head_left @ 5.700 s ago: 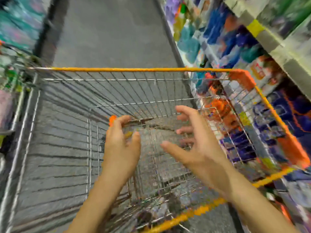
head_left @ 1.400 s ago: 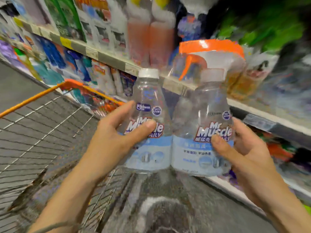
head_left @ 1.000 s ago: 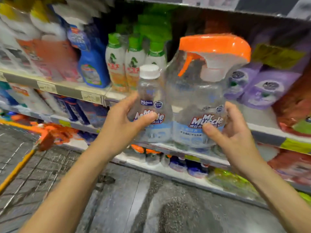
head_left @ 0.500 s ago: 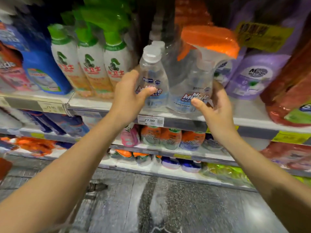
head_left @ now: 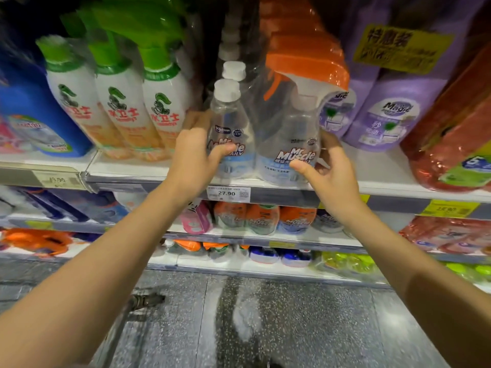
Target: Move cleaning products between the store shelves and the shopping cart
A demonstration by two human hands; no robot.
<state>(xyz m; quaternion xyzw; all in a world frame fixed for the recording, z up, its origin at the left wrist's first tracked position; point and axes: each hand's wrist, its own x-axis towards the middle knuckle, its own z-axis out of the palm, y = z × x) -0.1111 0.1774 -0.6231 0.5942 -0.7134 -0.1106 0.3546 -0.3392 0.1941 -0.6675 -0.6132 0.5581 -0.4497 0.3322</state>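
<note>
Head view, shelf level. I am watching both hands holding a clear-wrapped Mr Muscle twin pack [head_left: 261, 144] at the centre of the frame, its base sitting on the front edge of the white shelf [head_left: 385, 179]; whether its full weight is resting there I cannot tell. The left hand [head_left: 196, 158] is gripping the pack from its 9 o'clock side, the thumb lying across the label of the white-capped refill bottle [head_left: 229, 123] and the fingers curling behind it. The right hand [head_left: 332, 168] is gripping from the 3 o'clock side, the thumb pressing the front of the spray bottle [head_left: 300, 134], which is carrying an orange trigger head [head_left: 310, 67]. More packs of the same kind are standing behind, toward 12 o'clock. At the pack's 9 o'clock, green-capped spray bottles [head_left: 119, 110] are standing in a row, with a blue bottle [head_left: 34, 115] beyond them. At 3 o'clock, purple pouches [head_left: 385, 120] are leaning just beside the right hand's fingers, and a red wrapped pack [head_left: 451, 144] is lying farther out. A price tag [head_left: 228, 193] reading 27.90 is hanging on the shelf edge at the pack's 6 o'clock. Orange-topped bottles [head_left: 265, 219] are filling the lower shelf, and speckled grey floor [head_left: 265, 328] is showing below.
</note>
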